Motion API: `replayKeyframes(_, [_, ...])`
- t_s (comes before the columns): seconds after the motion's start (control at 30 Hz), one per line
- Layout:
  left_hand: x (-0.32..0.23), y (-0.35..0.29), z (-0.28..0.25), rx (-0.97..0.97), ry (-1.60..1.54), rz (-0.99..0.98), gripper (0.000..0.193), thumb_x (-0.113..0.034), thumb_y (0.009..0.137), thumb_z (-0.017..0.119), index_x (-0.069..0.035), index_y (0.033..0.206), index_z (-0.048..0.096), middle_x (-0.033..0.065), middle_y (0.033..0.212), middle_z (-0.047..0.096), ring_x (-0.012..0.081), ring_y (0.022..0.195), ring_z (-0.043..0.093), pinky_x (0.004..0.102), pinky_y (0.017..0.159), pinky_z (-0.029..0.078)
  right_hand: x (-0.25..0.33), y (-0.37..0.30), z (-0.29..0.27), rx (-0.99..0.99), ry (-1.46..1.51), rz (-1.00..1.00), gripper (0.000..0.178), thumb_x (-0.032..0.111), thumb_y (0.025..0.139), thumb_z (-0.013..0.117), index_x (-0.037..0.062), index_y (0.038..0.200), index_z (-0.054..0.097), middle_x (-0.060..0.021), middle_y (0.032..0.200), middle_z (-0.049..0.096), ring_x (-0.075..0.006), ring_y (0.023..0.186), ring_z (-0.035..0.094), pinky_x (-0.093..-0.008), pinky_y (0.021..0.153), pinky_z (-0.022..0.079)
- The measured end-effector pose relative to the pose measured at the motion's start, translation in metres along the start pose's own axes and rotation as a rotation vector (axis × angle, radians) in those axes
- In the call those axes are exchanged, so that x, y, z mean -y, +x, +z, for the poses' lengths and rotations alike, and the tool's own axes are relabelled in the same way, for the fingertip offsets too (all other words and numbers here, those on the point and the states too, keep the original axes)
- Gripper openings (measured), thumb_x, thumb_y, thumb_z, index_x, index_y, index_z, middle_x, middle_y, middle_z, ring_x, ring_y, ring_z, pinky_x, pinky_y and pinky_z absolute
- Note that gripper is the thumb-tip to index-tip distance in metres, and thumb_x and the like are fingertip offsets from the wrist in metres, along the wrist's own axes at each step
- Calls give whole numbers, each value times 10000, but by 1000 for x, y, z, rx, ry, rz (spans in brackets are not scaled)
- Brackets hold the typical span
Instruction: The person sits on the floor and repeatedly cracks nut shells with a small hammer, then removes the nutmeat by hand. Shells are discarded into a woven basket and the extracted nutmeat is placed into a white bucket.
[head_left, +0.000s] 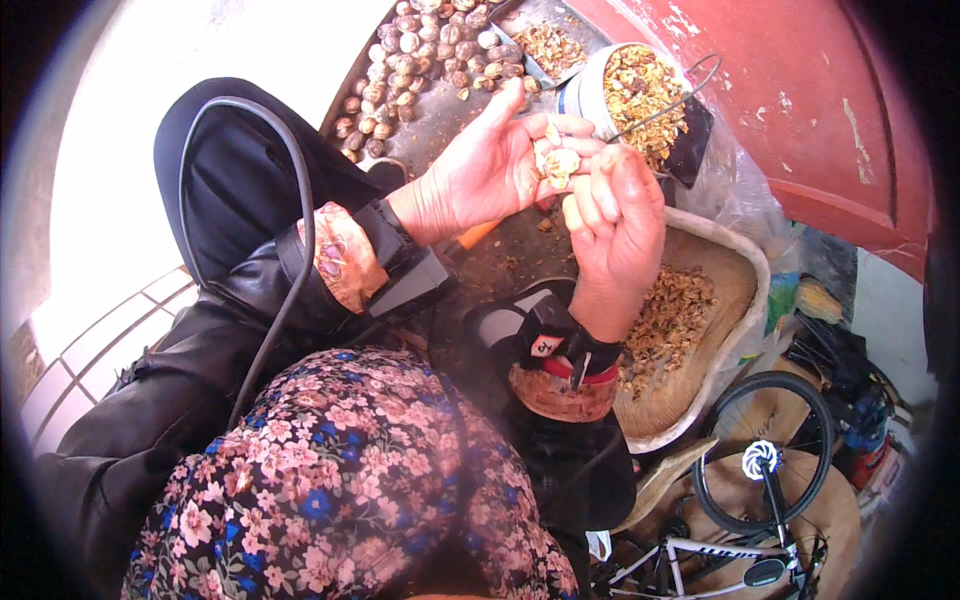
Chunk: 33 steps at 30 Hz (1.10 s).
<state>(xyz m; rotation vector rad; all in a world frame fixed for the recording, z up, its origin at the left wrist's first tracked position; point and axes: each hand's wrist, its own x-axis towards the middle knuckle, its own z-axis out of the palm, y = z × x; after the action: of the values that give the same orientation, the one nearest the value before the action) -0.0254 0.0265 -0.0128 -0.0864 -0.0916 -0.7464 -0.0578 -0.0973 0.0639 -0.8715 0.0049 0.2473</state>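
Pale broken walnut kernels point(556, 162) lie on the fingers of my left hand point(470, 182), which is turned palm up and cups them. My right hand point(622, 225) is held close beside it, fingers curled and closed near the kernels. What is between its fingertips, if anything, is hidden. Just beyond both hands stands a white bucket point(590, 88) heaped with walnut kernels and bits. Whole walnuts point(420, 50) are spread on a dark tray at the far side. An orange handle point(478, 235) shows below my left wrist.
A pale-rimmed basin point(755, 290) with broken shells point(672, 315) sits at the right. Beyond the walnuts is a small metal pan point(548, 55) of fragments. A red door point(800, 110) rises at the far right, with a bicycle point(740, 545) at lower right. A grey cable point(302, 190) loops past my left arm.
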Motion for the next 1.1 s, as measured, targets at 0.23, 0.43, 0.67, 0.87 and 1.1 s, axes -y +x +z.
replayKeyframes(0.23, [-4, 4, 8, -89, 35, -7, 771, -576, 873, 322, 91, 1259, 347, 245, 1285, 403, 317, 1224, 383, 412, 1007, 334, 22, -29, 59, 595, -207, -217, 275, 201, 888, 505, 5, 696, 522, -33, 480, 429, -127, 338, 352, -290, 326, 253])
replayKeyframes(0.43, [-6, 7, 10, -108, 20, -5, 788, -582, 869, 327, 100, 1265, 330, 255, 1303, 372, 332, 1231, 371, 416, 999, 350, 16, -45, 104, 829, 41, -303, 235, 151, 811, 614, -15, 650, 571, -89, 550, 519, -205, 403, 486, -292, 360, 346])
replayKeyframes(0.67, [-5, 10, 16, -148, 35, 1, 759, -562, 881, 325, 86, 1275, 326, 268, 1319, 350, 342, 1255, 334, 402, 1016, 325, 23, -41, 98, 929, -126, -347, 387, 247, 849, 543, 29, 536, 487, -41, 466, 403, -181, 334, 384, -299, 323, 264])
replayKeyframes(0.87, [-4, 12, 11, -71, -13, -9, 741, -540, 885, 353, 100, 1259, 335, 270, 1283, 388, 341, 1230, 367, 407, 1000, 347, 17, -34, 69, 905, 66, -306, 392, 260, 877, 503, 24, 563, 511, -44, 455, 422, -161, 317, 345, -303, 322, 238])
replayKeyframes(1.1, [-24, 57, -3, -476, 208, 160, 569, -428, 915, 388, 114, 1074, 456, 252, 1071, 528, 344, 1042, 507, 415, 918, 415, 20, -3, 3, 68, 460, -177, 422, 371, 969, 248, 113, 666, 387, 37, 442, 293, -74, 330, 208, -236, 336, 221])
